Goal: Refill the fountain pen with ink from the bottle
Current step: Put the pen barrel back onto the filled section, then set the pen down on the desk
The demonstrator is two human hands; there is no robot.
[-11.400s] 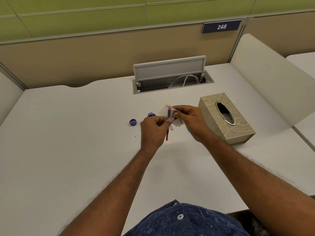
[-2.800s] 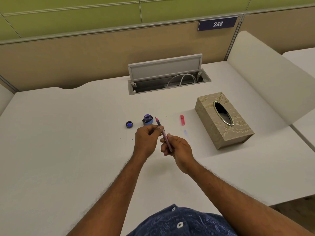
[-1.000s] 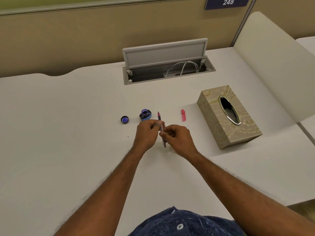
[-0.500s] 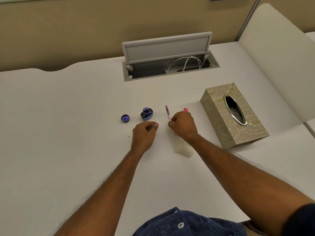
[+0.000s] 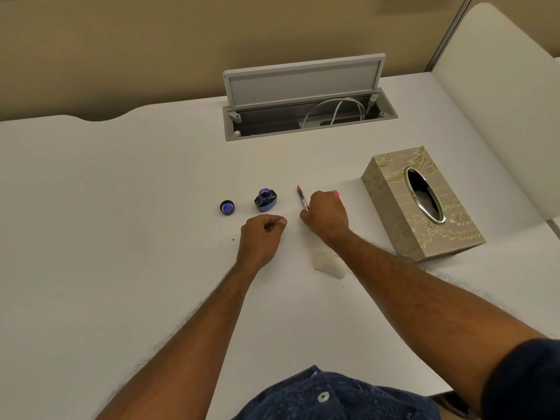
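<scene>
Right hand [image 5: 325,218] grip closed around pen [image 5: 302,199]; left hand [image 5: 262,236] fisted.

Even warm overhead light, soft shadows beside tissue box [image 5: 424,204], wide-angle bowing at edges, focus sharp

On the desk [image 5: 121,192], mid-frame, left to right: cap [image 5: 227,207], bottle [image 5: 265,200], pen [image 5: 302,199], box [image 5: 421,204] at right. Tissue [image 5: 329,263] lies below the pen; hatch [image 5: 309,115] above.
</scene>
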